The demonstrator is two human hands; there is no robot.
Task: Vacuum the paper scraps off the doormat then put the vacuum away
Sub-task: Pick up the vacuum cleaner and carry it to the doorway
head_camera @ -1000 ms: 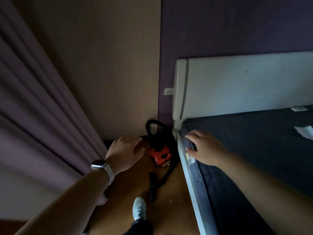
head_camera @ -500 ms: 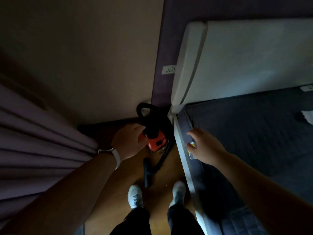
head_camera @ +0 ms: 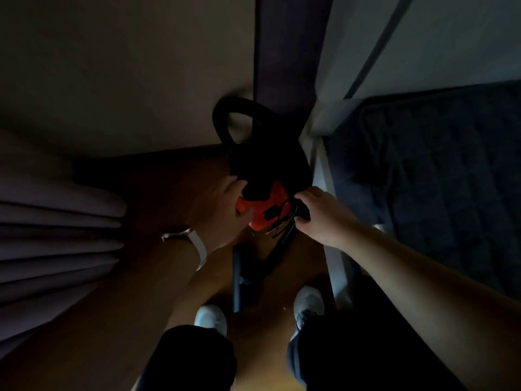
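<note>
Small red-and-black plastic canister vacuum [head_camera: 262,204] sits on the wood floor [head_camera: 158,198] in the corner beside the bed frame [head_camera: 328,193]. Left hand [head_camera: 222,213] cups its red shell; right hand [head_camera: 321,213] has fingers closed on the ribbed black hose [head_camera: 284,241]. Best to lift by the rigid looped handle [head_camera: 225,119], gathering hose first: smooth shell looks slippery.
</note>
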